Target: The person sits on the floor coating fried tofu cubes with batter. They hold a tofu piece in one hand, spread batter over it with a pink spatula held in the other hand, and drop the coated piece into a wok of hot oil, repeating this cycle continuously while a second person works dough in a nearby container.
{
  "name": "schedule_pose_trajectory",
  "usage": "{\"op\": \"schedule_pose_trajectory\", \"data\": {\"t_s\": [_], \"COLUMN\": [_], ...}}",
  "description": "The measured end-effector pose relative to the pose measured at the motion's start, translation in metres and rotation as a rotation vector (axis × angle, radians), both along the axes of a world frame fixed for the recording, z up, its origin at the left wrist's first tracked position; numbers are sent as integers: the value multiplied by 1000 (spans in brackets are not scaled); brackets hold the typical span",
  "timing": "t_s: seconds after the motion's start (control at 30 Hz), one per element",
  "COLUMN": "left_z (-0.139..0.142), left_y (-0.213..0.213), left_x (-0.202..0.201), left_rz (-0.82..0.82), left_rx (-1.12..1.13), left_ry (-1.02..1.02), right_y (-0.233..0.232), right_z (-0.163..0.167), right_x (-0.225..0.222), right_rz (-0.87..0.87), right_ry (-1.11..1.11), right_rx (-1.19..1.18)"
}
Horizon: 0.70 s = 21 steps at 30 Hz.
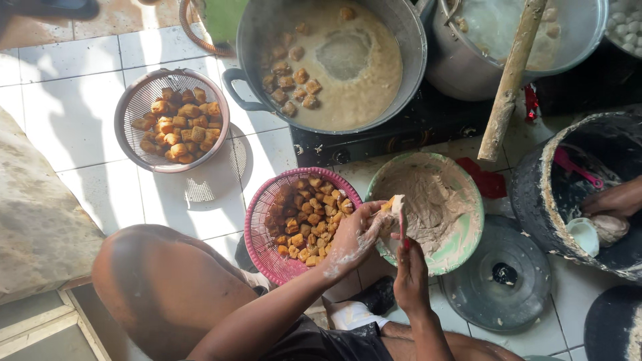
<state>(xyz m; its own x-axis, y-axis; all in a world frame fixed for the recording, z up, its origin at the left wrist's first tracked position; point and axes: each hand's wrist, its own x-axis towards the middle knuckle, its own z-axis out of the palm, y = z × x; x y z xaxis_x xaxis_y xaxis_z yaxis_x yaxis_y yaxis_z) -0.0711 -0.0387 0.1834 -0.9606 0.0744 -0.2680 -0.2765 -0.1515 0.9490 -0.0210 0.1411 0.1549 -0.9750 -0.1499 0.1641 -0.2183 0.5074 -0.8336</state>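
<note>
We see our left hand [353, 239], smeared with pale paste, clamped on a golden tofu puff [393, 204] over the green bowl [476, 227]; our right hand [410, 271] grips a red-handled tool [404, 230], beyond the pink basket [257, 230] of puffs

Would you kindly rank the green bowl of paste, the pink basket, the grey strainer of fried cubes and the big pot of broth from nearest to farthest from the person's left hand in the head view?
1. Green bowl: the left hand overlaps its near rim.
2. Pink basket: directly beside it, left in the picture; close to the bowl's rank.
3. Big pot: above, on the stove.
4. Grey strainer: far upper left.
</note>
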Motion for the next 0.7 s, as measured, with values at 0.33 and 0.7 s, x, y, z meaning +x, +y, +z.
{"op": "schedule_pose_trajectory", "data": {"t_s": [0.33, 0.7], "left_z": [6, -7], "left_y": [-39, -73], "left_x": [-7, -43], "left_rz": [-298, 234], "left_rx": [631, 15], "left_ry": [-20, 259], "right_y": [-3, 2], "right_z": [32, 23], "right_x": [-10, -6], "right_rz": [-212, -254], "right_ry": [165, 193], "right_rx": [352, 466]}}
